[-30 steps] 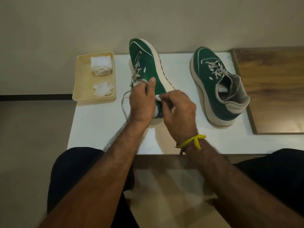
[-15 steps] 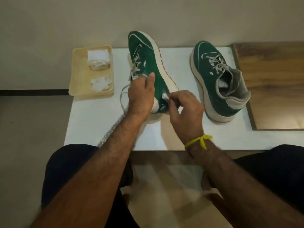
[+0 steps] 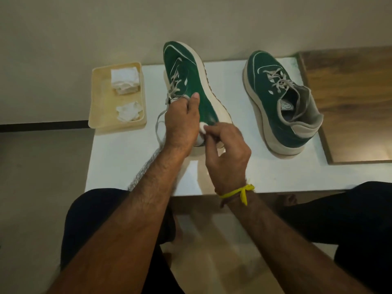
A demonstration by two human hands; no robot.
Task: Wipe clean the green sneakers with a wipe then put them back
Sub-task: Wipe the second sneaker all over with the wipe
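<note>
Two green sneakers with cream soles are on a white table (image 3: 118,158). The left sneaker (image 3: 191,77) is tipped on its side, toe pointing away, and my left hand (image 3: 181,124) grips it around the tongue and heel. My right hand (image 3: 227,153) pinches a small white wipe (image 3: 202,126) and presses it against the green side of that sneaker near the heel. The right sneaker (image 3: 280,102) stands upright on its sole, untouched, to the right.
A cream tray (image 3: 99,107) at the table's left edge holds a folded stack of wipes (image 3: 125,80) and a crumpled wipe (image 3: 129,111). A wooden board (image 3: 352,102) lies at the right. My knees flank the table's near edge.
My right hand with the wipe has slid back left along the sneaker's side toward my left hand. The left hand keeps its hold on the tilted sneaker.
</note>
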